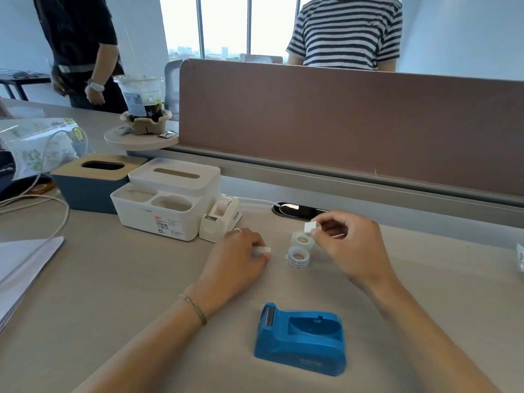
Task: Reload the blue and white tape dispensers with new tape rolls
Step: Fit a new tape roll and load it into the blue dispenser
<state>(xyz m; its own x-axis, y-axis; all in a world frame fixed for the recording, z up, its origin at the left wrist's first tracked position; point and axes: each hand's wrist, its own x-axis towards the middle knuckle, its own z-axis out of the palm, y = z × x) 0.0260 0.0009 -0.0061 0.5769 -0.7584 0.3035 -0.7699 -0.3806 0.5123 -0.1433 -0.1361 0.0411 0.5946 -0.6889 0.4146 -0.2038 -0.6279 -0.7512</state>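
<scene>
The blue tape dispenser [302, 342] sits on the desk near me, its roll bay empty and its cutter at the left end. Two clear tape rolls [302, 249] lie together on the desk between my hands. The white tape dispenser [220, 219] stands at the back beside the white organiser. My left hand [241, 260] rests on the desk with its fingers closed on a small white piece [265, 250]. My right hand [350, 241] pinches a small white core piece [309, 227] just above the rolls.
A white organiser box [167, 202] and a blue tissue box [90, 184] stand at the back left. White cables [42, 211] and papers [22, 268] lie at the left. A brown divider [354, 126] runs along the back, with two people standing behind it.
</scene>
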